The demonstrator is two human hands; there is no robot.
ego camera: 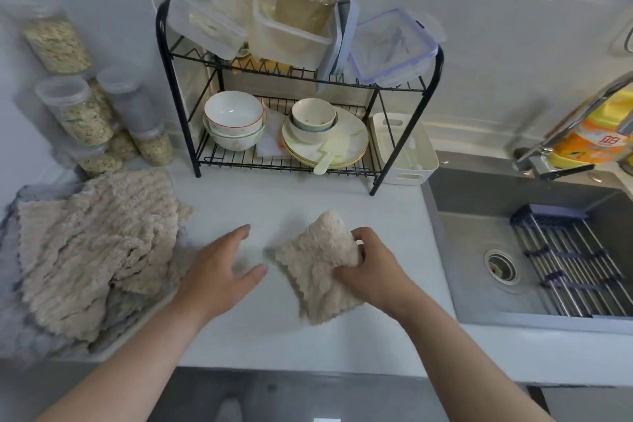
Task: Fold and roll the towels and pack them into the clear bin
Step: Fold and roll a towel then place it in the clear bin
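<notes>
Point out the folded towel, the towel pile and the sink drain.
Folded towel [318,271]: head view, middle of its top face.
Towel pile [96,250]: head view, top towel's centre.
Sink drain [500,266]: head view, strainer centre.

towel pile: left edge cropped | faucet: right end cropped

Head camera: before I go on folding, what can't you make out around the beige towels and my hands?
- Heap of unfolded beige fluffy towels: their count; they overlap and the left edge cuts them off.
- Grey tray beneath the heap: mostly covered.
- Small folded beige towel: its right edge is hidden under the right hand.
- Left hand: motion-blurred; contact with the white counter unclear.
- Clear bin for packing: which container is unclear.
</notes>
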